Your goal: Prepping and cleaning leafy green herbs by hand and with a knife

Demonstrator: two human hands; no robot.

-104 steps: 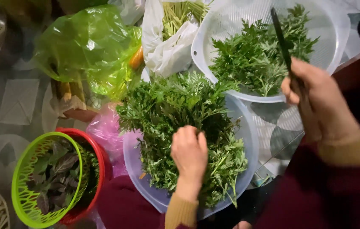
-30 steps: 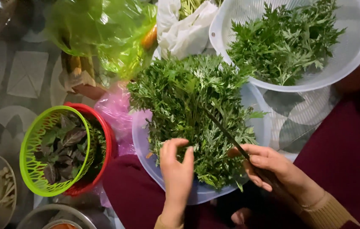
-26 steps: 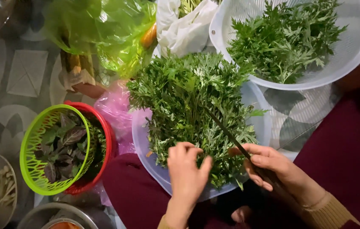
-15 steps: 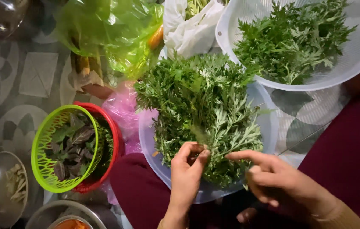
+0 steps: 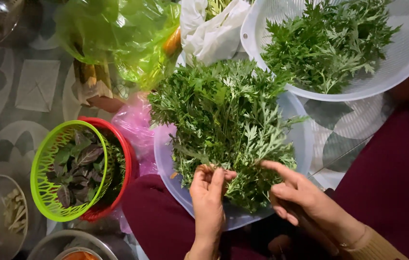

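Sorting greens (image 5: 226, 120) in the basin (image 5: 305, 144). My left hand (image 5: 209, 192) grip pinches one sprig; right hand (image 5: 300, 197) grip loose, forefinger extended. Next move, as I judge: free that sprig.

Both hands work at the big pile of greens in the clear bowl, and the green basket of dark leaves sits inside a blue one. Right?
Not quite. The head view shows the green basket nested in a red basket, not a blue one. Both hands, left and right, are indeed at the greens in the clear bowl.
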